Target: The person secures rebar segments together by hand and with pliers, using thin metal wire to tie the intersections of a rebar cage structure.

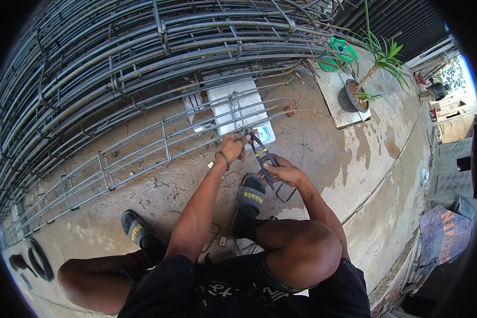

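My right hand (pixel 283 173) grips the dark handles of a pair of end-cutting pincers (pixel 263 153), marked with yellow bands. The handles stand apart, and the jaws are up at the near corner of a rebar cage (pixel 167 142). Beside the jaws, the fingers of my left hand (pixel 233 148) are pinched together at the cage's end; what they hold is too small to make out. Under that end lies a white block (pixel 228 103) with a small printed picture at its near corner. A bent steel stirrup (pixel 288 197) rests on the ground below my right hand.
Large stacked rebar cages (pixel 127 58) fill the far left. A potted plant (pixel 350 96) stands on a pale slab at the right, near a green plastic container (pixel 338 55). Wire scraps litter the concrete around my sandals (pixel 249 193). A dark ring (pixel 40 259) lies at the left.
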`<state>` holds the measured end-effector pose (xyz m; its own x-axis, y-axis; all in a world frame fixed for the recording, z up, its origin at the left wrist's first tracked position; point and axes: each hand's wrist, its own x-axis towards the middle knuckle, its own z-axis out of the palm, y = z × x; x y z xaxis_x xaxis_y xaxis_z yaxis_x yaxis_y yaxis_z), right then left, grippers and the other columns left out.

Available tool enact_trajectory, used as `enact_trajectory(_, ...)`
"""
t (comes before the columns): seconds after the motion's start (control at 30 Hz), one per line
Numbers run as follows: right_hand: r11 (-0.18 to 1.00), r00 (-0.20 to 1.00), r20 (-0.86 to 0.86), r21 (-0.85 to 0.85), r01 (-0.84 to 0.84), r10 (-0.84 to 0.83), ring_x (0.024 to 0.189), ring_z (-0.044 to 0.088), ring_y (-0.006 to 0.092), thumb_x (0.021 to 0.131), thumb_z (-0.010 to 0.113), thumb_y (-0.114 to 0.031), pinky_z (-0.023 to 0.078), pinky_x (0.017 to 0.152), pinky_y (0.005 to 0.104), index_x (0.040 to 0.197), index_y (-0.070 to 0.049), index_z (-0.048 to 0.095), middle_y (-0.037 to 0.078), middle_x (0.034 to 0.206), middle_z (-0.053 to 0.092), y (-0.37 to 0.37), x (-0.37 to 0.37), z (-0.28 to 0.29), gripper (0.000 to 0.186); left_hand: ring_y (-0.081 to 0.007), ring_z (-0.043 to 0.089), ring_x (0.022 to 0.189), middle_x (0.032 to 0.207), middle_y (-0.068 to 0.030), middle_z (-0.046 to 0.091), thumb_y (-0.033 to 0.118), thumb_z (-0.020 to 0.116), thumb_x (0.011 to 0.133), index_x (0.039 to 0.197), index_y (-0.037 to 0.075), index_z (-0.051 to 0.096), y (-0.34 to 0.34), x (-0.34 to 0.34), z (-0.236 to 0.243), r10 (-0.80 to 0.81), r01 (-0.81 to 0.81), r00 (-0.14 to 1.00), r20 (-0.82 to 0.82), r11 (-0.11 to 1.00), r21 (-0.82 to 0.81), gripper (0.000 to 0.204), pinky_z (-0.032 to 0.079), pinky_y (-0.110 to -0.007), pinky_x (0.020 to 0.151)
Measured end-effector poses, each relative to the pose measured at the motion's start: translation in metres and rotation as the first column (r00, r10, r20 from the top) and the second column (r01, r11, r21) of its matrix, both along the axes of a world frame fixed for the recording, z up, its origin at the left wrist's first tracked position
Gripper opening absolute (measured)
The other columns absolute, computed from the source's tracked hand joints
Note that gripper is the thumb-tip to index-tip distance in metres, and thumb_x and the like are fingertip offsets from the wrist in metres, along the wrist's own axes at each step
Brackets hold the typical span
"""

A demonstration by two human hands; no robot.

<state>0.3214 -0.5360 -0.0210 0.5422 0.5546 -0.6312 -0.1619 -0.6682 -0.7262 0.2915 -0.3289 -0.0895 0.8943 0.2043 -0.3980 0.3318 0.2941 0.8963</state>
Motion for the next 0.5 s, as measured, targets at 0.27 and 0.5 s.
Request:
enact_trajectory(0.27,0.78,0.534,0.618,-0.611,-0.137,0.578,0.11,0.048,0.046,0.08,0.056,-0.007,0.041,0.088,0.058,0.115,-0.002,0.052,0.03,0.119,0.05,0.006,0.006,0.011,0.036,-0.0075,0.048,0.048,0.059,-0.0005,0.053,0.036,0.05,0.095,0.092,0.002,0.063,-0.071,-0.001,0.001,0.356,-0.364,0.931,-0.075,0.915,-0.173,0.036,0.04,-0.024,0.038)
enact_trajectory(0.5,0.644,0.008,0.651,-0.753,0.136,0.759,0.124,0.033,0.0454,0.084,0.048,-0.011,0.016,0.104,0.0668,0.129,0.007,0.042,0.028,0.134,0.035,0.004,0.004,0.01,0.049,-0.0448,0.059,0.077,0.08,-0.0255,0.063,0.026,0.05,0.093,0.09,0.002,0.065,-0.08,0.0,0.024,0.52,-0.479,0.852,0.066,0.72,0.502,0.029,0.044,-0.047,0.063)
